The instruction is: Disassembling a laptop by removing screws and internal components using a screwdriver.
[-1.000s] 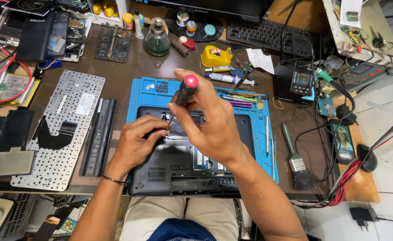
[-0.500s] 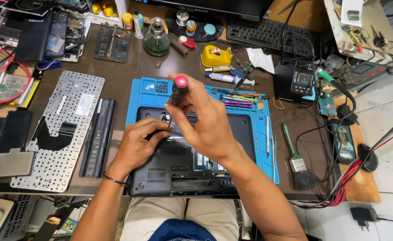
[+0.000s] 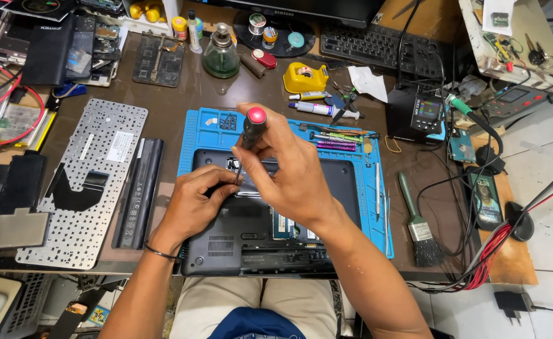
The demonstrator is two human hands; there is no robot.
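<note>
A black laptop base (image 3: 226, 242) lies upside down on a blue work mat (image 3: 204, 135) in the middle of the brown bench. My right hand (image 3: 292, 172) grips a screwdriver (image 3: 251, 129) with a black handle and red cap, its tip pointing down at the laptop's upper left area. My left hand (image 3: 195, 204) rests on the laptop, fingers pinched around the screwdriver tip. An open bay with a green memory board (image 3: 282, 226) shows just below my right wrist.
A removed keyboard (image 3: 82, 182) and a black battery (image 3: 139, 191) lie left of the mat. A brush (image 3: 417, 226), a phone (image 3: 486, 198) and red cables (image 3: 496, 251) sit to the right. Bottles, a yellow tape dispenser (image 3: 304, 78) and tools crowd the back.
The screwdriver's red cap shifted left and slightly up, then settled again as my right hand turned it. My left hand stays at the tip on the laptop.
</note>
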